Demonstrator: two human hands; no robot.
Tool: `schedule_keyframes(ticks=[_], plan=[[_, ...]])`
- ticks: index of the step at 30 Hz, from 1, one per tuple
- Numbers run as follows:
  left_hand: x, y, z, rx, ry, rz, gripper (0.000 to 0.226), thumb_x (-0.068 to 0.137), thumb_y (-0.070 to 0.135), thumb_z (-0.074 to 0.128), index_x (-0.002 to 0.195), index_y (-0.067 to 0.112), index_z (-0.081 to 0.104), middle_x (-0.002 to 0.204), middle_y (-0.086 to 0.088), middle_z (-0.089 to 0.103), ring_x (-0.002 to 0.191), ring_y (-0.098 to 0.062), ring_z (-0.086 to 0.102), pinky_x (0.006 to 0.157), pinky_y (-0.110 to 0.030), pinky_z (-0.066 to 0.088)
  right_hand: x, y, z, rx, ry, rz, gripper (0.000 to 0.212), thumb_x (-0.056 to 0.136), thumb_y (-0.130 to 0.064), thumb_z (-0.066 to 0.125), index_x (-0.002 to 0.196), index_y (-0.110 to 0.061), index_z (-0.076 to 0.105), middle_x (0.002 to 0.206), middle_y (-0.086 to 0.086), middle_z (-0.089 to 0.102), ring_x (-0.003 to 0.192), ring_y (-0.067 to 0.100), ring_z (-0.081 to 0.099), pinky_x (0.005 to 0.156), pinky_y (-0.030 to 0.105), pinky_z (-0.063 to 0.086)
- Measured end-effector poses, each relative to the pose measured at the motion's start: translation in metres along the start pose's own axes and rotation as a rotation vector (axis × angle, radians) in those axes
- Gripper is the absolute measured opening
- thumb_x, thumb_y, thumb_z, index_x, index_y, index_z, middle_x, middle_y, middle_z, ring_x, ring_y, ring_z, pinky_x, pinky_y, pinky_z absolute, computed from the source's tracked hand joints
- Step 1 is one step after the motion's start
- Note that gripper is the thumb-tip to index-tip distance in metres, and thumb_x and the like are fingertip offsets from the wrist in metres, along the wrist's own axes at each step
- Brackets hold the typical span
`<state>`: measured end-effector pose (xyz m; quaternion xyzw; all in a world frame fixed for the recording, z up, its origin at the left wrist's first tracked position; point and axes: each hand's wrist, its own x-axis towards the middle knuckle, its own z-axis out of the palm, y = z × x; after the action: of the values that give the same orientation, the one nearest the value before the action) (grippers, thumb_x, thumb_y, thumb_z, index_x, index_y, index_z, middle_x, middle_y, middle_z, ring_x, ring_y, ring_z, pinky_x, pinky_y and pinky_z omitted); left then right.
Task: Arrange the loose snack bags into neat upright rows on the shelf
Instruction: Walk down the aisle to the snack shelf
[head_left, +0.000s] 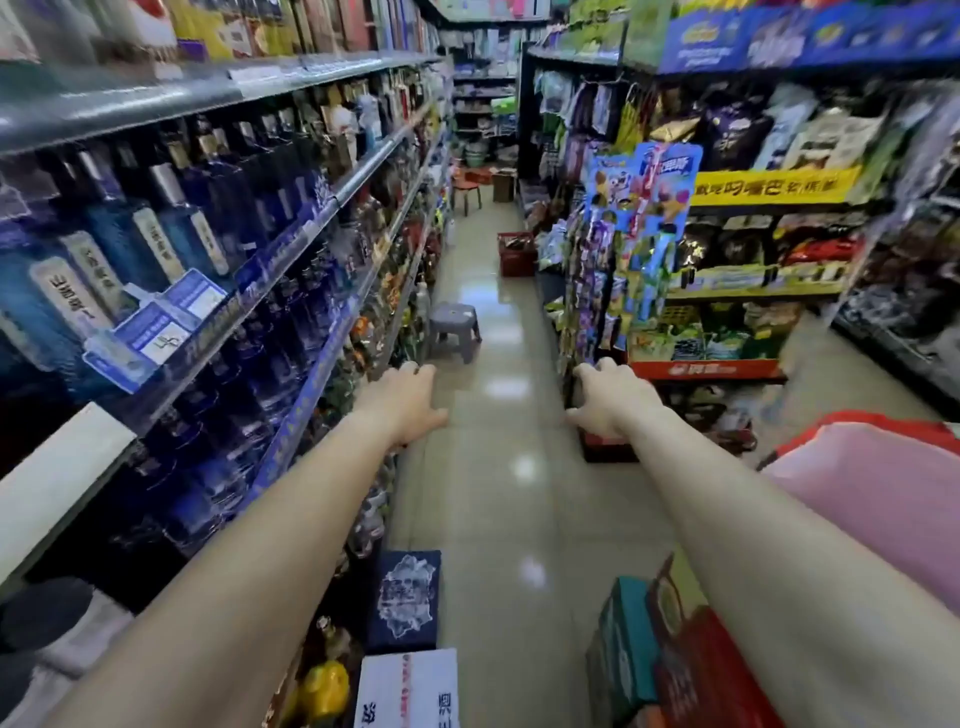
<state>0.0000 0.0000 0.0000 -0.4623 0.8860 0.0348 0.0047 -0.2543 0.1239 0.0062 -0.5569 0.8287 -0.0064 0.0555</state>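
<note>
I stand in a narrow shop aisle with both arms stretched forward. My left hand (408, 400) hangs over the floor near the left shelving, fingers loosely apart, holding nothing. My right hand (613, 397) reaches toward the low end of the snack display on the right, fingers spread and empty, close to a hanging strip of small snack packs (597, 291). Snack bags (769, 140) fill the right-hand shelves in blurred rows above a yellow shelf banner (774, 187). More bags (727, 332) stand in a red-fronted floor display.
Blue liquor bottles (171, 228) line the left shelves. A grey plastic stool (453, 327) stands mid-aisle, a red basket (517, 254) further along, a small stool (467, 189) at the far end. Boxes (405, 597) and cartons (634, 654) sit near my feet. A pink bag (883, 493) hangs at right.
</note>
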Motion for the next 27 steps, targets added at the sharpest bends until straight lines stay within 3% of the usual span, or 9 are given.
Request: schedule_keyframes(ticks=[14,27], plan=[[0.252,0.039,0.003,-0.018,-0.073,-0.004,0.069,0.088,0.054,0.053,0.144,0.017,0.035,0.142,-0.008,0.042,0.126,-0.03,0.045,0.093,-0.049,0.048,0.238,0.064,-0.009,0.01,-0.073,-0.04,0.067,0.083,-0.05,0.062,0.138,-0.018,0.04,0.136,0.013,0.042,0.124,0.036,0.043,0.096,0.048,0.043],[0.525,-0.05,0.023,-0.039,-0.11,0.033,0.07,0.086,0.056,0.054,0.144,0.02,0.036,0.142,-0.006,0.043,0.126,-0.028,0.046,0.089,-0.044,0.047,0.523,0.036,-0.002,0.02,-0.116,-0.028,0.066,0.084,-0.048,0.061,0.14,-0.018,0.04,0.138,0.013,0.041,0.126,0.035,0.041,0.097,0.05,0.041]])
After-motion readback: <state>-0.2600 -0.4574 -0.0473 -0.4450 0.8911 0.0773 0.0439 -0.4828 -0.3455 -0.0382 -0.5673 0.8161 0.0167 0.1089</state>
